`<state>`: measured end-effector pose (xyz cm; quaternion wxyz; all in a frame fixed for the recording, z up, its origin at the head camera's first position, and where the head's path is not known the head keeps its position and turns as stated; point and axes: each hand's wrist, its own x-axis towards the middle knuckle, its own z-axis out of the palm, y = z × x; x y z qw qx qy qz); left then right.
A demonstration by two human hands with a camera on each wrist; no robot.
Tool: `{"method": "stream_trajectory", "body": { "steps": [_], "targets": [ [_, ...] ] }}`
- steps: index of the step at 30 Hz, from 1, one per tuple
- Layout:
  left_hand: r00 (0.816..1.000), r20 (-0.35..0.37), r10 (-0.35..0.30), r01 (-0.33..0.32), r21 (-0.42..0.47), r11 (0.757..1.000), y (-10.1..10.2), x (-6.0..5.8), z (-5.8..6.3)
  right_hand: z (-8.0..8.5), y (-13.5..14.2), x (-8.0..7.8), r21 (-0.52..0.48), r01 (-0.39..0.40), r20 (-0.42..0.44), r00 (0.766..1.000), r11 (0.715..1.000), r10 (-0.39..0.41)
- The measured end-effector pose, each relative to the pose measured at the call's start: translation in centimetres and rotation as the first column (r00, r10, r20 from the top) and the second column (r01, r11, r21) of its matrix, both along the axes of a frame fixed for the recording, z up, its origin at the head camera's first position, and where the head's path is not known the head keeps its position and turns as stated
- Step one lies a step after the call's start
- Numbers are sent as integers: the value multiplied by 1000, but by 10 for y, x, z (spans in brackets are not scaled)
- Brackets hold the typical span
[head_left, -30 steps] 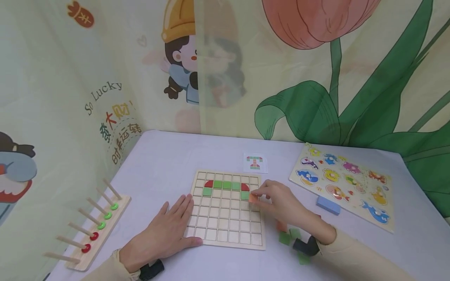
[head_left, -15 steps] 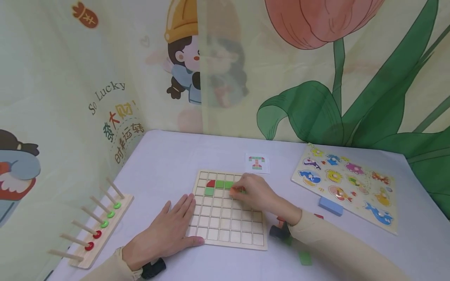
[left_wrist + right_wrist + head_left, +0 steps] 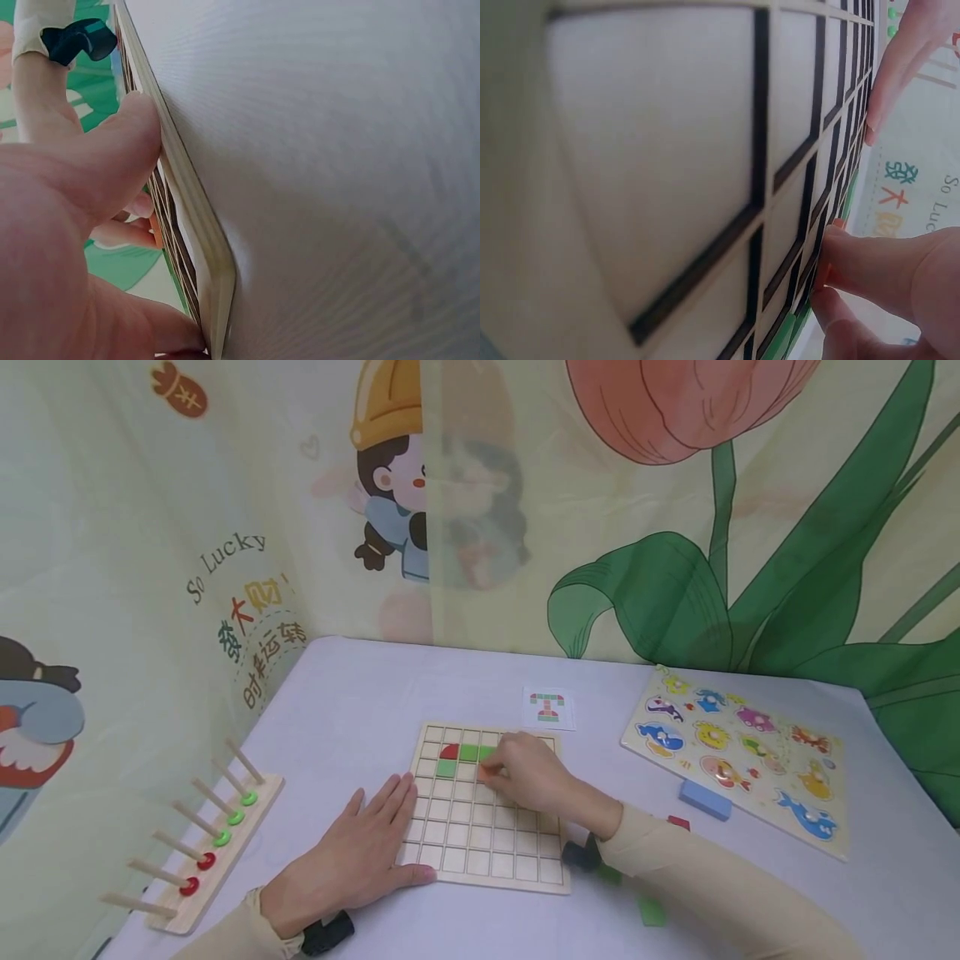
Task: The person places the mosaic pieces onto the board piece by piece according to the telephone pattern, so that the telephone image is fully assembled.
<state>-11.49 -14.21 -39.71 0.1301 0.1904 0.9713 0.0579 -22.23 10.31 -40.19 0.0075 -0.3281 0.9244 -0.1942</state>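
A wooden grid board (image 3: 480, 864) lies flat on the table in the head view. Red and green tiles (image 3: 446, 768) fill part of its upper rows. My right hand (image 3: 534, 770) reaches over the board and pinches an orange square tile (image 3: 487, 772) between thumb and fingers, low over a cell under the green row. Part of that row is hidden behind the hand. The left hand (image 3: 360, 847) rests along the board's left side with fingers extended, its thumb (image 3: 142, 124) on the near edge.
A pattern card (image 3: 548, 708) lies behind the board. Left stands a peg rack (image 3: 225, 852) with red and green rings. To the right are an animal puzzle board (image 3: 738, 752), a blue block (image 3: 705, 799) and loose tiles (image 3: 652, 912), partly under the right forearm.
The right hand has carried the orange tile leftward from the board's right side to near its middle. The left hand stays in place on the board.
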Motion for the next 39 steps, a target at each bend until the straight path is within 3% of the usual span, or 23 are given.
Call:
{"method": "stream_trajectory", "body": {
  "steps": [7, 30, 39],
  "targets": [
    [1000, -5, -3, 3, 4, 1000, 0, 1, 0, -1, 1, 0, -6, -5, -33, 999, 1000, 5],
    [1000, 0, 0, 0, 11, 1000, 0, 0, -1, 0, 7, 1, -32, 0, -10, 1000, 999, -1],
    [1000, 4, 8, -8, 12, 1000, 0, 1, -1, 19, 37, 12, -67, 126, 73, 990, 990, -122]
  ]
}}
